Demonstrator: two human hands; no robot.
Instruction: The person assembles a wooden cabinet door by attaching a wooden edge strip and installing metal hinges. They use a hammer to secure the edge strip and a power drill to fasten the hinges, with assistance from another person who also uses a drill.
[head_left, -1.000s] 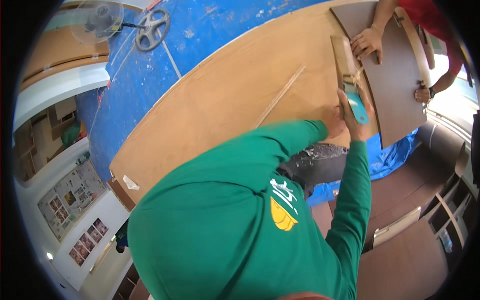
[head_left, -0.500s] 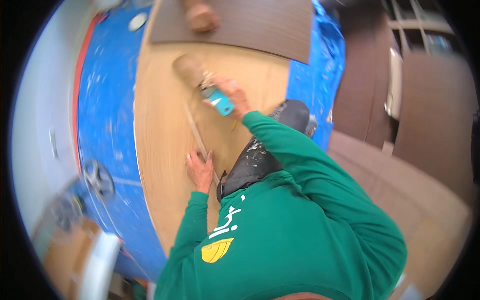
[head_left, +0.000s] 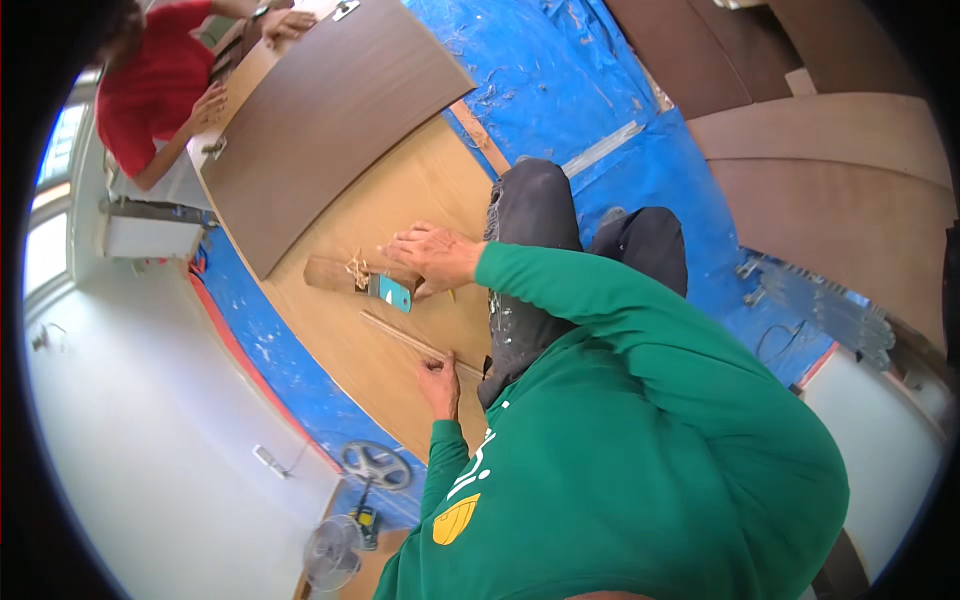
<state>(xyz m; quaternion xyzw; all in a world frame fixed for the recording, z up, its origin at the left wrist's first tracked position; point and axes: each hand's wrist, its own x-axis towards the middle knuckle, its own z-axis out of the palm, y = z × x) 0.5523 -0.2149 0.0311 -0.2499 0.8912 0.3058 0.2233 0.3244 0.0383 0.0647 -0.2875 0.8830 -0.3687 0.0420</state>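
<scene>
A wooden hand plane (head_left: 325, 273) with a teal blade (head_left: 393, 293) and curled shavings (head_left: 357, 268) sits over the light wood board (head_left: 440, 185). My right hand (head_left: 437, 256) spans its near end, fingers over the far side and thumb on the other. Whether the plane's sole touches the board cannot be made out. Nearer to me, a thin wooden strip (head_left: 395, 335) lies slantwise on the board. My left hand (head_left: 439, 385) pinches this strip near my knee. A thin yellow stick (head_left: 451, 296) lies beside my right hand, partly hidden.
A dark brown panel (head_left: 345, 130) covers the board's far part. Behind it a person in a red shirt (head_left: 165, 90) rests hands at its edge. Blue sheeting (head_left: 560, 80) covers the floor. A fan (head_left: 335, 550) and a wheel-shaped thing (head_left: 376, 465) stand lower left.
The view has swung round, bringing the person in red and more of the room into sight. My right hand still has the plane; my left hand stays on the strip.
</scene>
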